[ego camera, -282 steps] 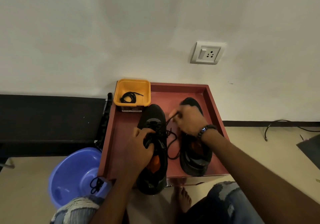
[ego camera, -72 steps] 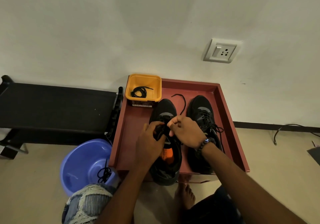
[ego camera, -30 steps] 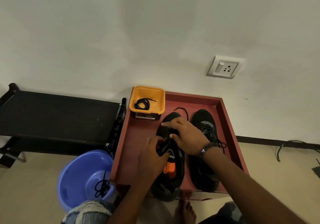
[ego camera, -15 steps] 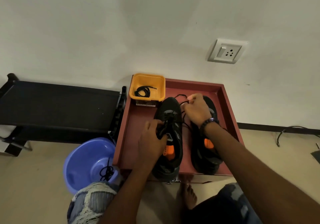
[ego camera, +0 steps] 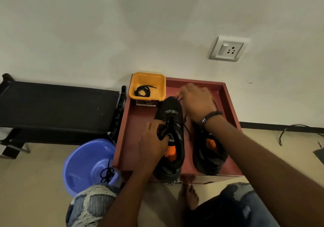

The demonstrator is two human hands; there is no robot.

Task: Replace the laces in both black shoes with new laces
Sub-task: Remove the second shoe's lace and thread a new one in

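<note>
Two black shoes stand side by side in a red tray (ego camera: 133, 121). My left hand (ego camera: 154, 142) grips the tongue and eyelet edge of the left shoe (ego camera: 172, 139). My right hand (ego camera: 196, 102) is stretched out past that shoe's toe and pinches a black lace end pulled taut; a strand (ego camera: 186, 128) runs back to the eyelets. The right shoe (ego camera: 208, 155) lies under my right wrist, its front hidden. A coiled black lace (ego camera: 142, 91) lies in the yellow tub (ego camera: 147, 79).
A blue basin (ego camera: 82, 162) on the floor at the left holds another black lace (ego camera: 107, 173). A black bench (ego camera: 52, 107) stands left of the tray. My bare foot (ego camera: 190, 197) is under the tray's front edge. A wall socket (ego camera: 228, 49) is above.
My right hand has moved away from the left shoe's eyelets toward the tray's far wall, drawing the lace out. My left hand has stayed on the shoe.
</note>
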